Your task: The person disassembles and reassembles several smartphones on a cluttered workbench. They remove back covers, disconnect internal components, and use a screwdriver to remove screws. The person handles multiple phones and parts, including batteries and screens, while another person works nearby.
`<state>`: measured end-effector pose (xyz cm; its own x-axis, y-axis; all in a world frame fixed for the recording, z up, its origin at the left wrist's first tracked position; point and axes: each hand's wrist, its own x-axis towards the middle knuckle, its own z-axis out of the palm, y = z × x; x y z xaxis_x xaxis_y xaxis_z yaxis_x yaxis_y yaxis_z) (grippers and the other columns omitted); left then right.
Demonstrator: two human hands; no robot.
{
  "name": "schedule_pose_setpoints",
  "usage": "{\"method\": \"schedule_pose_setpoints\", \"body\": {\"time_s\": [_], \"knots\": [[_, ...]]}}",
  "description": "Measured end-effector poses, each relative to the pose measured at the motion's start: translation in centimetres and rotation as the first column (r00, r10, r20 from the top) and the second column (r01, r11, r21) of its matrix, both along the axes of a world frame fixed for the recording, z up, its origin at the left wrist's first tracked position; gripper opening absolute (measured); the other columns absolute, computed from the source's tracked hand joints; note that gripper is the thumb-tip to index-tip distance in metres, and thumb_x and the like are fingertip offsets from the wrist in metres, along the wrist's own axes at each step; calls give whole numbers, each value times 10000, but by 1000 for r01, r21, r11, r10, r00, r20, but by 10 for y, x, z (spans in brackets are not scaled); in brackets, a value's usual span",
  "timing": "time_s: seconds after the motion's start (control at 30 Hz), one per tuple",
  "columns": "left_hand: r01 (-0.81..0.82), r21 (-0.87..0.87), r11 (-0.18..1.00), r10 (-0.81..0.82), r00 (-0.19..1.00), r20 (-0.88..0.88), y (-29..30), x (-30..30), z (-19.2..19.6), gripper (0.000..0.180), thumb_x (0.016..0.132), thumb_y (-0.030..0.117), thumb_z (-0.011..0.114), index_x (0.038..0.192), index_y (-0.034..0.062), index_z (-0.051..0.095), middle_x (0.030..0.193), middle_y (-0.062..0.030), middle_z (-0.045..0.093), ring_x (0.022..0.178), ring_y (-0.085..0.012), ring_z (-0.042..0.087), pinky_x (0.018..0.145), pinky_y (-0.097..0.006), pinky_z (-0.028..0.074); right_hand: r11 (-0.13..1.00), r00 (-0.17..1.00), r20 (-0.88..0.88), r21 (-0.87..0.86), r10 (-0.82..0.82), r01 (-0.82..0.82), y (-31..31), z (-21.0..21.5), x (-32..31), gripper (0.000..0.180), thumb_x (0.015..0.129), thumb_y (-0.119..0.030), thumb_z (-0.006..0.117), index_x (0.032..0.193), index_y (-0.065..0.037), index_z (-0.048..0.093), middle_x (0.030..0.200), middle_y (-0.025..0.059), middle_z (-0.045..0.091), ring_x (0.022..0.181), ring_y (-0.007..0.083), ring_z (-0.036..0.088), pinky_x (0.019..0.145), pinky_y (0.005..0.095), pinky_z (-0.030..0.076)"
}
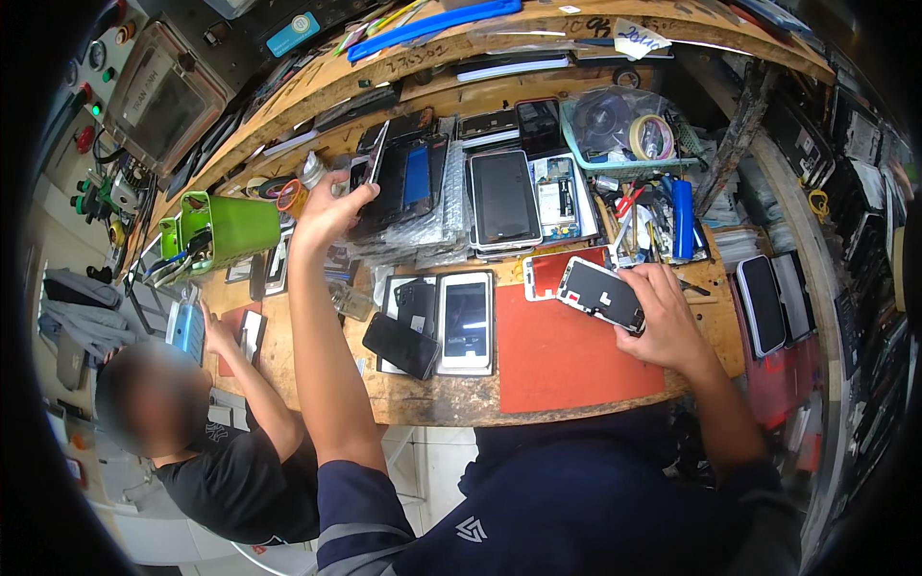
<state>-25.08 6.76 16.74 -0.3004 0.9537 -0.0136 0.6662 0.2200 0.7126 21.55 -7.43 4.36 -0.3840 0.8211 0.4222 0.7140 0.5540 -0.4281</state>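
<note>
The right hand (663, 322) holds a phone screen (600, 293) over the red mat (567, 360), fingers shut around it, while the left hand (327, 211) grips a dark phone part (384, 192) from the pile.

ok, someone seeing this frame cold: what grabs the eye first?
First the two hands: the right hand holds a phone screen panel over the red mat, while the left hand reaches up to a stack of dark phone panels at the back of the wooden bench. Next, the bright green container at far left, and a second person seated below it, holding a phone.
</note>
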Motion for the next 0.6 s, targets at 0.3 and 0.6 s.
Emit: {"method": "schedule_pose_setpoints", "body": {"time_s": [0.3, 0.6], "knots": [[36, -14, 999, -34, 989, 147, 3, -5, 2, 838, 879, 483, 875, 1496, 17, 553, 916, -68, 672, 785, -189, 682, 744, -341, 576, 999, 999, -34, -20, -41, 40, -8, -4, 10, 734, 705, -103, 849, 1383, 26, 598, 1237, 193, 569, 1166, 380, 570, 1048, 476, 487], [13, 51, 999, -14, 1000, 19, -5, 5, 1, 912, 877, 591, 846, 1462, -48, 561, 971, -141, 720, 799, -189, 693, 736, -333, 576, 998, 996, -57, -11, -67, 66, -9, -9, 19, 773, 695, -100, 853, 1414, 2, 591, 1252, 195, 572, 1162, 393, 578, 1047, 477, 486]]}}
